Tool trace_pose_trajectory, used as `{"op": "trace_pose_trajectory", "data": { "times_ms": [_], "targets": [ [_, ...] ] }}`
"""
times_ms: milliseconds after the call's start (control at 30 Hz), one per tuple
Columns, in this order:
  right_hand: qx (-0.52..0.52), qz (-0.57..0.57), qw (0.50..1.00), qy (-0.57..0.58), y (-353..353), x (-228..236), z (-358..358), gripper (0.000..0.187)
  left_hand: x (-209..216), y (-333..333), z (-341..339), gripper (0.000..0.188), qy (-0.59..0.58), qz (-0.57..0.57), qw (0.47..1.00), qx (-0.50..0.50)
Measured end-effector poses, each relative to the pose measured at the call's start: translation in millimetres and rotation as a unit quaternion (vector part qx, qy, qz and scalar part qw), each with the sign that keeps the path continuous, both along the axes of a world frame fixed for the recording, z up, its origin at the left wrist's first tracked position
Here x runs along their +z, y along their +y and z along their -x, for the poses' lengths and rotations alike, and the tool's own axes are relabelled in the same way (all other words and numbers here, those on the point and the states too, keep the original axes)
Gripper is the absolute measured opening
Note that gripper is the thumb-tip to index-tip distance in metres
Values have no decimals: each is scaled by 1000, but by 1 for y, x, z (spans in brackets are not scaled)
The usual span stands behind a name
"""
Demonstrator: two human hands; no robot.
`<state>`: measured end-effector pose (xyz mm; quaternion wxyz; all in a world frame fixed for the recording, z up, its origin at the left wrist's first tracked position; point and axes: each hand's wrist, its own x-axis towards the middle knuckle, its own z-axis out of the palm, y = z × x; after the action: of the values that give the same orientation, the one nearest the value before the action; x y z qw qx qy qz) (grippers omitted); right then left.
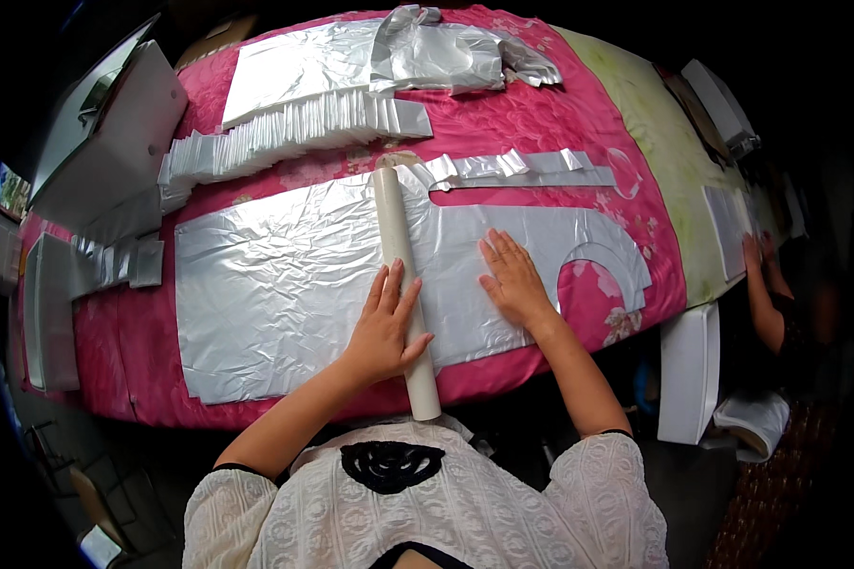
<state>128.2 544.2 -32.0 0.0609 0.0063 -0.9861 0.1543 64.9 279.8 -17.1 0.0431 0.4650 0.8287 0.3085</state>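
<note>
Left hand (381,327) open on a cardboard tube (403,284) near the table edge; right hand (514,280) flat, fingers spread, pinning silver sheet (275,294) on pink cloth (541,123). Best kept taut, tube square to the sheet. Folded silver stacks (294,128) far left.

A pink floral cloth (541,123) covers the worktop, bearing a fanned stack of folded silver sheets (285,133) and a crumpled silver piece (446,52). White boards (114,133) lean at left; a white box (690,370) stands at right.
</note>
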Motion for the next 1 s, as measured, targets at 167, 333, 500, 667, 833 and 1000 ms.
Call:
{"op": "trace_pose_trajectory", "data": {
  "times_ms": [167,333,500,667,833,1000],
  "targets": [
    [-162,-41,984,56,128,-10,-9,45,15,17,-17,72,-2,45,998,36],
    [-339,-79,936,59,205,-14,-55,40,16,19,-19,70,-1,54,997,51],
    [-355,-101,921,125,207,-21,-75,31,15,20,-24,70,-2,49,997,59],
    [-335,-119,918,177,172,11,-58,16,16,21,-24,69,1,45,998,50],
    [-259,141,937,186,43,63,-20,16,18,18,-22,66,-86,-74,993,34],
    [-41,372,925,59,-113,87,-15,20,42,3,-15,57,-631,-257,730,46]
  ]
}}
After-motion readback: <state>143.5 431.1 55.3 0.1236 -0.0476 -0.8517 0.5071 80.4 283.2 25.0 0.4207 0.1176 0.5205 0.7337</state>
